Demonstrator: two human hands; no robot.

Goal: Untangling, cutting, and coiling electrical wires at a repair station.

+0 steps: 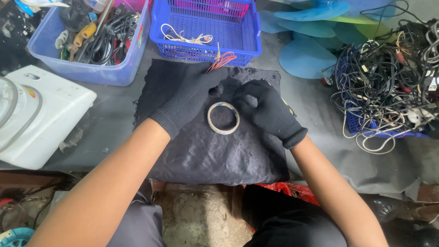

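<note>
Both my hands wear black knit gloves and rest on a dark cloth (215,151) spread over the grey workbench. Between them lies a pale tape ring (223,118), flat on the cloth. My left hand (185,98) lies palm down just left of the ring, fingers together, reaching toward thin red wires (222,59) at the cloth's far edge. My right hand (265,110) sits curled just right of the ring; I cannot tell whether its fingers grip anything. A blue basket (206,45) stands beyond, a cable tangle (388,77) at right.
</note>
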